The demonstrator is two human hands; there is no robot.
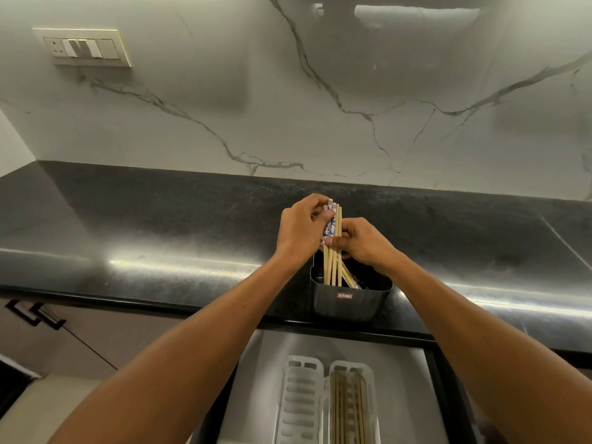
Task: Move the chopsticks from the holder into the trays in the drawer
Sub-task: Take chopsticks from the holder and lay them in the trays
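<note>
Behind and above the grip rises a glossy white marble-look backsplash wall [320, 91] crossed by thin grey veins. High to the upper left of the grip sits a cream rectangular switch plate [82, 47] with a socket and rocker switches. Under the grip runs a dark speckled stone countertop [160, 225], with bright streaks of reflected light along its front. Below and far left, brownish cabinet fronts [96, 341] carry black bar handles [35, 314].
</note>
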